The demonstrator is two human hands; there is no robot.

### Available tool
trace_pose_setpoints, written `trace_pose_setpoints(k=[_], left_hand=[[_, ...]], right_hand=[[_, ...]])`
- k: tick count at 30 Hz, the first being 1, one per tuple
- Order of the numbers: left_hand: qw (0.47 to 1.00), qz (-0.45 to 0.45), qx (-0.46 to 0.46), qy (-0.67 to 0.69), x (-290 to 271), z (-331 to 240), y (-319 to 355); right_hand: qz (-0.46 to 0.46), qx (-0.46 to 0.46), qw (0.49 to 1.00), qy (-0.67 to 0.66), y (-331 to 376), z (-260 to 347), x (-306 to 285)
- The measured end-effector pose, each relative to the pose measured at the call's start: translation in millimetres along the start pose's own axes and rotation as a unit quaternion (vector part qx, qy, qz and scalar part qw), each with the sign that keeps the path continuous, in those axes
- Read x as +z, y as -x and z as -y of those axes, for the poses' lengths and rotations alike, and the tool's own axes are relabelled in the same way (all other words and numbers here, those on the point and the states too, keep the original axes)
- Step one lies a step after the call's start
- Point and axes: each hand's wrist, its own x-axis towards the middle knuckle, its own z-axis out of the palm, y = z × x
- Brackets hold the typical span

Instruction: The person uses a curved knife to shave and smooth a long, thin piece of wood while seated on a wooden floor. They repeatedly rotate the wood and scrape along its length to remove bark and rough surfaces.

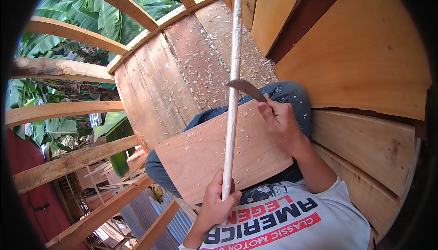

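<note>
A: Two hands are working here, and both are yours. Your left hand (pixel 215 204) is closing its fingers around the lower end of a long pale wooden stick (pixel 232 99), thumb pressing on the near side. The stick is running up and away from that hand, almost upright in the view, its far end reaching over the plank floor (pixel 182 63).

B: And your right hand (pixel 280 122)?

A: It is gripping the handle of a curved dark blade (pixel 246 88), fingers folded tight around it. The blade is sticking out to the left of that hand, and its tip is meeting the stick about halfway along its length.

B: What is lying under your hands?

A: A wide reddish board (pixel 200 152) is resting across your lap, just beneath your right hand and beyond your left. The stick is crossing over it. Pale shavings (pixel 200 74) are scattering over the board and over the floor beyond it. Your knee in blue jeans (pixel 292 92) is showing just past your right hand.

B: And further out?

A: Pale wooden boards (pixel 365 54) are rising to the right of your right hand. Bare timber rails (pixel 68 111) are curving off to the left of your left hand, with big green leaves (pixel 114 17) behind them.
</note>
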Motion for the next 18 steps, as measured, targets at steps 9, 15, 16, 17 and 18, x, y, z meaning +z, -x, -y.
trace_pose_setpoints(k=[9, 15, 16, 17, 18], left_hand=[[0.982, 0.092, 0.000, 0.165, -19.1, 8.5, -19.5], [0.927, 0.203, -0.006, 0.316, -16.8, 16.4, -18.8], [0.925, 0.202, -0.003, 0.321, -14.7, 15.9, -19.8], [0.924, 0.199, 0.000, 0.327, -13.4, 16.5, -19.8], [0.922, 0.190, 0.000, 0.337, -11.7, 17.1, -20.1]], right_hand=[[-0.012, -0.003, 1.000, -0.024, 6.0, 0.8, 7.1], [0.032, -0.235, 0.965, 0.115, 32.3, 15.2, 4.2], [0.063, -0.252, 0.957, 0.126, 37.7, 15.0, 9.2], [0.062, -0.271, 0.951, 0.133, 39.8, 13.0, 15.9], [0.059, -0.265, 0.952, 0.139, 42.3, 10.7, 19.1]])
